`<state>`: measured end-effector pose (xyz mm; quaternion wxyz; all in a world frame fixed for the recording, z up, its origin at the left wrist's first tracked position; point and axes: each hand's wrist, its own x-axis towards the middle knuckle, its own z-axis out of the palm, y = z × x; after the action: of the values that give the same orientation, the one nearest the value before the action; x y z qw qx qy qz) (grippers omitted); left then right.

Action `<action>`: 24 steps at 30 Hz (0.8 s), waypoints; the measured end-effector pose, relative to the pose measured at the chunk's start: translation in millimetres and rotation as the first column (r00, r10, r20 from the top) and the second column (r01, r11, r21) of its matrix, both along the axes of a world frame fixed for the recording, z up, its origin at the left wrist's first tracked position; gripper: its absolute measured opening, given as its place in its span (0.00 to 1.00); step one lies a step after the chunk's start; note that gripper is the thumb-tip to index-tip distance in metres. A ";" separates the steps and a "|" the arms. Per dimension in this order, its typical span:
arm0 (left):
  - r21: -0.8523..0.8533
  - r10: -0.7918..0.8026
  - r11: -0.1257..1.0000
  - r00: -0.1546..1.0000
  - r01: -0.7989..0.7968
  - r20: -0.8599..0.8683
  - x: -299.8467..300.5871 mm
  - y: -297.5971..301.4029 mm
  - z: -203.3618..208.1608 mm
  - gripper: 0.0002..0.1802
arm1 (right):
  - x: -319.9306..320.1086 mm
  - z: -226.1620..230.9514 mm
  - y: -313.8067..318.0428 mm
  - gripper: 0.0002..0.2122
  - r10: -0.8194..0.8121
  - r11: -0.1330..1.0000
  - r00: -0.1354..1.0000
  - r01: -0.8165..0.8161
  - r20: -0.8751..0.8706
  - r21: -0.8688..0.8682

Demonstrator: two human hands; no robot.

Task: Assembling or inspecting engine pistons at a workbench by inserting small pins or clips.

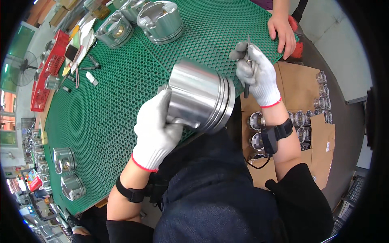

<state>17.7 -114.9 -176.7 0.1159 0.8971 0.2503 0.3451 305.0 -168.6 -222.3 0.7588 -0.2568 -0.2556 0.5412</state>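
A large shiny metal piston [194, 93] lies on its side in the air above the green mat, its ring grooves toward the right. My left hand [156, 121], in a white and grey work glove, is closed around its left end, with the thumb along the lower side. My right hand [257, 71], gloved the same way, is closed on a slim tool with a dark handle [246, 90] and a thin pointed tip; its exact kind cannot be made out. The tool stands apart from the piston, to its right.
The table has a green perforated mat [109, 101]. More pistons [162, 24] stand at the far side and pistons [65, 160] at the left edge. A red crate [52, 65], a white eraser-like block [92, 78] and an open carton [298, 81] of pistons surround me. Another person's hand [282, 36] rests at the far right.
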 end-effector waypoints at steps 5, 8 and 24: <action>-0.680 0.318 0.729 0.918 -0.076 0.238 -76.0 -45.1 7.2 0.27 | 7.1 -3.7 1.2 0.15 0.058 0.998 0.996 -0.059 0.074 0.009; -0.649 0.432 0.737 0.870 -0.189 0.237 -120.0 -63.2 7.9 0.24 | 12.0 -3.6 -0.6 0.15 0.028 0.999 0.994 -0.025 0.101 -0.033; 0.424 0.609 0.652 0.767 -0.629 0.203 -265.0 -52.4 8.9 0.24 | -131.2 24.5 -31.3 0.14 0.199 0.972 0.804 -0.091 0.561 -0.215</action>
<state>-247.3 -167.2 -167.8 -0.2233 0.7504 0.4472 0.4325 173.8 -199.9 -197.9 0.5755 -0.4552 -0.4438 0.5144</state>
